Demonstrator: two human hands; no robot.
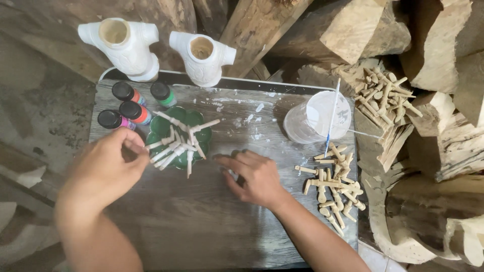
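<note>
My left hand [108, 168] pinches the end of a white-painted wooden peg [153, 145] at the left edge of a green flower-shaped dish [166, 126]. Several more white pegs [181, 143] lie across that dish. My right hand [252, 176] rests palm down on the grey wooden board [201, 221], fingers spread and pointing left toward the dish, holding nothing. A pile of unpainted wooden pegs [333, 186] lies just right of the right hand.
Several small paint bottles [128, 103] with black caps stand left of the dish. Two white-painted torso shapes [126, 48] [204, 58] stand at the board's far edge. A clear cup with a brush [320, 118] sits far right. More pegs [385, 95] lie on surrounding wood blocks.
</note>
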